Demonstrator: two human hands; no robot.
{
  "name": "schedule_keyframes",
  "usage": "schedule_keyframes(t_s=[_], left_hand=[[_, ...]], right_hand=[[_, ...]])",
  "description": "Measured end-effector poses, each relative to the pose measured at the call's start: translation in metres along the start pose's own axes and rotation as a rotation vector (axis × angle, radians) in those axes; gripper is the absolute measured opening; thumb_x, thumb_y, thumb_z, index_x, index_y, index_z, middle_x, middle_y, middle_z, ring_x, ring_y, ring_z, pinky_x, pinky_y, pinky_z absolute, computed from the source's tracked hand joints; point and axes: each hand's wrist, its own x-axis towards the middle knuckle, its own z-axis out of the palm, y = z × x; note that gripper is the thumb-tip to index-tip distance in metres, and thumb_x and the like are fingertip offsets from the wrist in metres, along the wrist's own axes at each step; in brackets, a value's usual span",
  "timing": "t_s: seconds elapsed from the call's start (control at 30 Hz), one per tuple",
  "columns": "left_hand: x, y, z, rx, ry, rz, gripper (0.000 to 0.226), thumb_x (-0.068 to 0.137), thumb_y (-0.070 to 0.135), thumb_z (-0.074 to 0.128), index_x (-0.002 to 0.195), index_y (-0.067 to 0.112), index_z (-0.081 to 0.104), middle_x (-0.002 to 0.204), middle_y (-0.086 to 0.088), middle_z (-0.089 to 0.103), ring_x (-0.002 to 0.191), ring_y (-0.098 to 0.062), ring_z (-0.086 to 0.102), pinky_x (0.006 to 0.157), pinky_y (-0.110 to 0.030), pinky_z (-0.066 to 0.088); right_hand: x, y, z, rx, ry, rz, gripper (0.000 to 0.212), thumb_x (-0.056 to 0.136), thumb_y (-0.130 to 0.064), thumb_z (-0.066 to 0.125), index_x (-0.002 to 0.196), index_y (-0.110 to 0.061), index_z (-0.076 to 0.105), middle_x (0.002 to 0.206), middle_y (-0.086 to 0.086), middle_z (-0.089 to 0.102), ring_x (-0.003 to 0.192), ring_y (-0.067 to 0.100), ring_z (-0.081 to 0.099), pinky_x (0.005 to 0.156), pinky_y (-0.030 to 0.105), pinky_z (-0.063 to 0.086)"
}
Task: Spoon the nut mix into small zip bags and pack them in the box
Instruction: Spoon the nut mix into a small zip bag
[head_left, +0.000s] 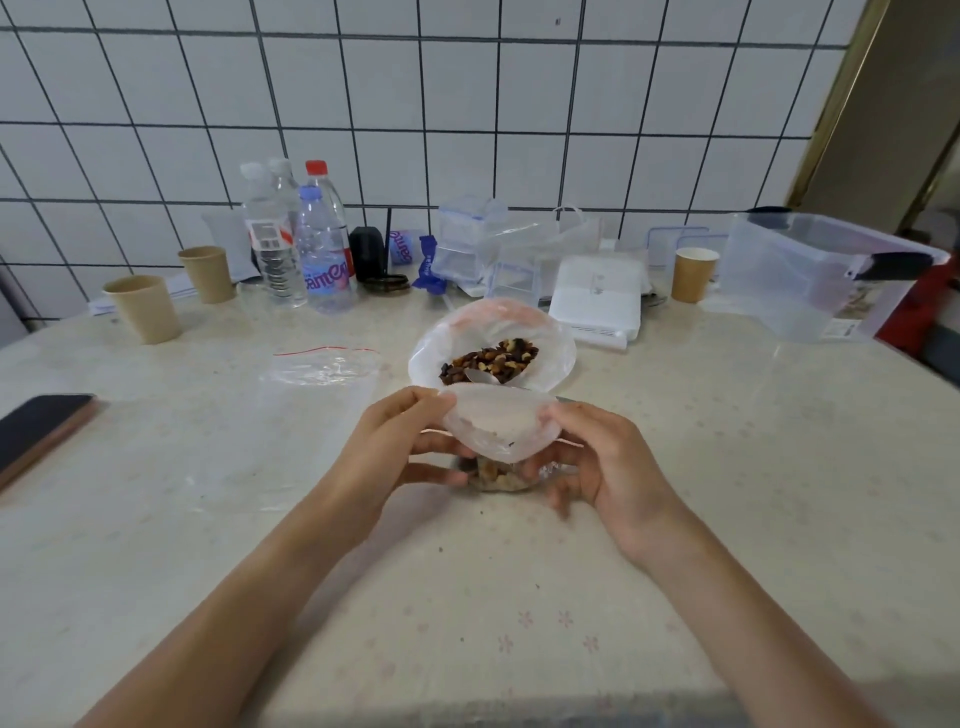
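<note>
Both hands hold a small zip bag (493, 431) just above the table (727, 467), near its middle. The left hand (387, 441) pinches the bag's left upper edge between thumb and fingers; the right hand (592, 457) grips the right side, fingers curled underneath. The bag is clear, its upper part cloudy and bulging open, with a pale brown clump of nut mix sitting in its bottom.

Just behind it a larger plastic bag (550, 358) stands rolled open, holding dark and tan nuts (491, 358) and the bowl of a metal spoon (480, 376). An empty zip bag with a red strip (322, 374) lies flat left of it. A dark phone (41, 431) lies at the left edge.

Along the far edge stand three paper cups (143, 309), water bottles (322, 249), one with a purple label whose lettering I can't fully read, small clear containers (470, 239), a white box (595, 296), and at the far right corner a big clear storage box (810, 275).
</note>
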Motion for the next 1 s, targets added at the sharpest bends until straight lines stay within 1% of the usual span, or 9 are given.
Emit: schedule_keyframes(t_s=[0.17,0.27,0.37,0.5,0.6,0.7,0.8,0.9,1.0], left_hand=[[-0.001,0.005,-0.008,-0.108,-0.178,-0.041,0.029,0.087,0.029,0.079,0.111,0.012,0.077,0.12,-0.013,0.075,0.104,-0.024,0.074,0.079,-0.033,0.063],[-0.003,0.007,-0.006,-0.135,-0.14,-0.033,0.034,0.076,0.028,0.09,0.106,0.014,0.08,0.109,-0.012,0.077,0.091,-0.017,0.075,0.069,-0.026,0.061],[-0.003,0.005,-0.005,-0.119,-0.033,0.023,0.019,0.07,0.024,0.09,0.085,0.021,0.08,0.091,-0.011,0.076,0.075,-0.016,0.073,0.056,-0.024,0.057],[0.001,-0.006,0.003,0.331,0.285,0.307,0.038,0.081,-0.006,0.072,0.064,0.026,0.063,0.063,-0.005,0.057,0.056,-0.021,0.066,0.049,-0.03,0.054],[-0.001,-0.013,0.009,0.624,0.379,0.428,0.026,0.08,0.001,0.064,0.069,0.023,0.055,0.063,-0.004,0.051,0.058,-0.03,0.056,0.051,-0.046,0.058],[-0.002,-0.004,0.003,0.3,0.202,0.159,0.019,0.094,0.018,0.067,0.076,0.011,0.063,0.07,-0.001,0.06,0.062,-0.019,0.063,0.061,-0.053,0.064],[-0.005,0.007,-0.002,-0.027,-0.085,-0.047,0.026,0.093,0.036,0.065,0.095,0.013,0.077,0.096,-0.016,0.068,0.082,-0.024,0.069,0.069,-0.047,0.063],[-0.004,0.009,-0.005,-0.174,-0.237,-0.072,0.036,0.096,0.037,0.061,0.12,0.015,0.076,0.124,-0.012,0.072,0.104,-0.025,0.071,0.076,-0.041,0.062],[-0.005,0.011,-0.003,-0.209,-0.227,-0.051,0.03,0.092,0.038,0.072,0.112,0.017,0.079,0.125,-0.009,0.073,0.107,-0.02,0.073,0.078,-0.035,0.062]], right_hand=[[-0.004,-0.004,-0.005,0.143,-0.114,0.046,0.034,0.099,-0.019,0.057,0.121,0.006,0.069,0.103,0.018,0.071,0.078,0.022,0.065,0.05,0.029,0.049],[-0.004,-0.003,-0.005,0.163,-0.082,0.022,0.024,0.093,-0.018,0.067,0.11,-0.002,0.076,0.102,0.016,0.075,0.077,0.019,0.068,0.051,0.027,0.05],[-0.003,0.0,-0.002,0.033,0.072,-0.079,0.001,0.09,-0.004,0.071,0.091,-0.003,0.072,0.082,0.021,0.073,0.066,0.027,0.068,0.049,0.031,0.053],[-0.004,0.016,0.007,-0.438,0.292,-0.414,0.019,0.082,-0.008,0.064,0.077,-0.016,0.048,0.053,0.019,0.051,0.04,0.029,0.048,0.038,0.032,0.038],[-0.003,0.019,0.01,-0.492,0.304,-0.382,0.012,0.083,-0.015,0.058,0.082,-0.021,0.049,0.055,0.013,0.054,0.042,0.034,0.048,0.038,0.031,0.035],[0.0,0.012,0.007,-0.192,0.175,-0.112,0.005,0.092,-0.019,0.061,0.093,-0.015,0.061,0.061,0.013,0.062,0.053,0.035,0.058,0.043,0.035,0.043],[-0.002,0.003,0.004,0.008,0.008,0.013,0.029,0.093,-0.03,0.062,0.107,-0.008,0.074,0.082,0.015,0.071,0.068,0.034,0.065,0.047,0.035,0.047],[-0.005,-0.001,0.004,0.228,-0.078,0.102,0.037,0.087,-0.029,0.063,0.112,-0.005,0.075,0.091,0.015,0.071,0.069,0.023,0.066,0.048,0.034,0.049],[-0.005,-0.002,-0.002,0.25,-0.111,0.112,0.045,0.087,-0.025,0.067,0.12,0.004,0.07,0.092,0.015,0.071,0.07,0.021,0.067,0.051,0.032,0.051]])
